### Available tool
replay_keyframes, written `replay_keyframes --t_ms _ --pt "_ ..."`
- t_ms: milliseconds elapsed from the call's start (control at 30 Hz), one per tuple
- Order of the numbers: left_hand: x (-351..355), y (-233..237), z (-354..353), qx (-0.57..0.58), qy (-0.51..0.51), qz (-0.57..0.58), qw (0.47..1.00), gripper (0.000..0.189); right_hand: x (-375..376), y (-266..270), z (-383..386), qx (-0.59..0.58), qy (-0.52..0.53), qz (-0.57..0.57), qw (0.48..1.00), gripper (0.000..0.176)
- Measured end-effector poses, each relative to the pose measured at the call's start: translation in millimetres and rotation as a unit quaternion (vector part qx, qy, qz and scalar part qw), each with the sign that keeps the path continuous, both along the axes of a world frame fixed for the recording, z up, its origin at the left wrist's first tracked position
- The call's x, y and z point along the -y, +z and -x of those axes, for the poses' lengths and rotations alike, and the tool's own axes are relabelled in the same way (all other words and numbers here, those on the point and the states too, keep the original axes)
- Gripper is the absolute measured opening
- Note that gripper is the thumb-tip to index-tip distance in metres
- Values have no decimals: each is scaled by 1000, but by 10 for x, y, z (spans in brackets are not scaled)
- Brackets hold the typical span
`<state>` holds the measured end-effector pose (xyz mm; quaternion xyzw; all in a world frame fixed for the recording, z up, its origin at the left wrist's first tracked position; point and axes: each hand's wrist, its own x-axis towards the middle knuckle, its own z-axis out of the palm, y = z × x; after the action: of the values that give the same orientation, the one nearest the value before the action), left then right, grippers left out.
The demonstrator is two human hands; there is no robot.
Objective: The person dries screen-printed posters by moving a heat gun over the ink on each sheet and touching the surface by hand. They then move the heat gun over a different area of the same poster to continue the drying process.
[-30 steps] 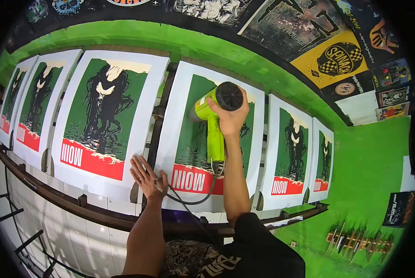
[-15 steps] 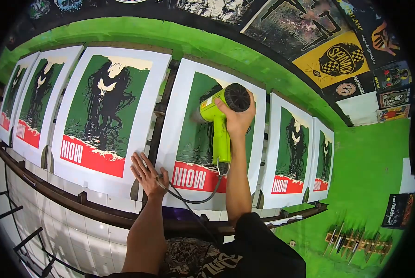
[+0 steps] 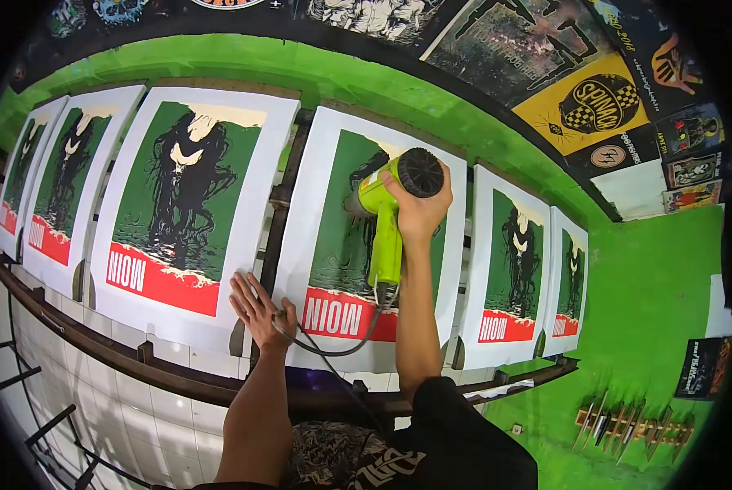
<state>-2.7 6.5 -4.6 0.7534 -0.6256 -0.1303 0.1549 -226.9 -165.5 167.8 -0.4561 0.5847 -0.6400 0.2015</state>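
Centrally, the right hand (image 3: 421, 214) is clasped round the rear of a lime-green heat gun (image 3: 386, 245), its round black vent facing up; the gun sits over the print right of frame centre (image 3: 333, 253), nozzle toward the left; the left hand (image 3: 258, 310), below centre, lies with fingers outstretched, near the lower right corner of the print at centre-left (image 3: 182, 212); a dark cord (image 3: 337, 354) loops from the gun's handle to that thumb, whether pinched I cannot tell; two more prints stand at far left, two at right; a dark rail (image 3: 190, 387) curves below; a yellow poster (image 3: 582, 106) hangs upper right.
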Motion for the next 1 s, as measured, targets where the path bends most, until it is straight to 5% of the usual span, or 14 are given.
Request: replay_keyframes --t_ms 567,667,1000 --pt "2 -6 -13 2 -1 -9 1000 96 295 -105 -24 -49 -11 11 999 57" --pt "6 20 -9 6 -3 -16 1000 96 248 -78 35 26 47 1 999 57" --pt "-2 11 -25 9 -9 -9 1000 96 151 -122 276 -56 -62 34 996 60"
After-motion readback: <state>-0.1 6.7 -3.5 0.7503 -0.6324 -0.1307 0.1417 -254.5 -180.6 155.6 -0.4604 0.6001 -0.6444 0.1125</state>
